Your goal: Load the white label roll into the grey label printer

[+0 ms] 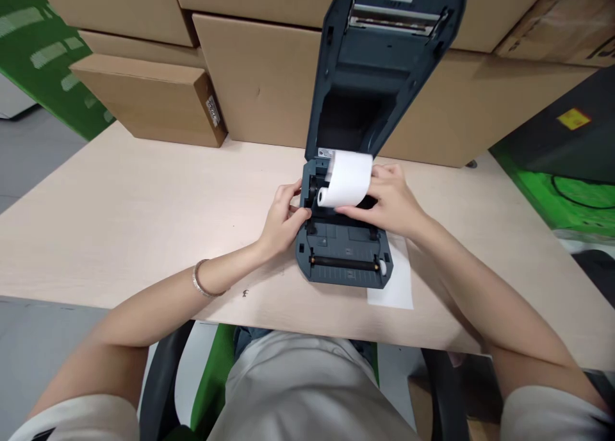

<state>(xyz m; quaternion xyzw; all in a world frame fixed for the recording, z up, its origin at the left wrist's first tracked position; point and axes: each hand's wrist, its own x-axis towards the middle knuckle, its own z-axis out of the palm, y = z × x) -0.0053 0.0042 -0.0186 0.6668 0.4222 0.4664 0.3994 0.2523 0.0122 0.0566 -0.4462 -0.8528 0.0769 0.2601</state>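
A dark grey label printer stands on the table with its lid swung up and leaning back. A white paper roll sits in or just above the printer's bay, its loose end curling up at the back. My right hand grips the roll at its right end, thumb along the front and fingers behind. My left hand holds the printer's left side wall, thumb on the edge and fingers around it. Near the printer's front lies the black platen roller.
Large cardboard boxes line the table's back edge, with a flatter carton at the left. A white paper sheet lies partly under the printer's right side. A dark case with a yellow sticker stands at the right.
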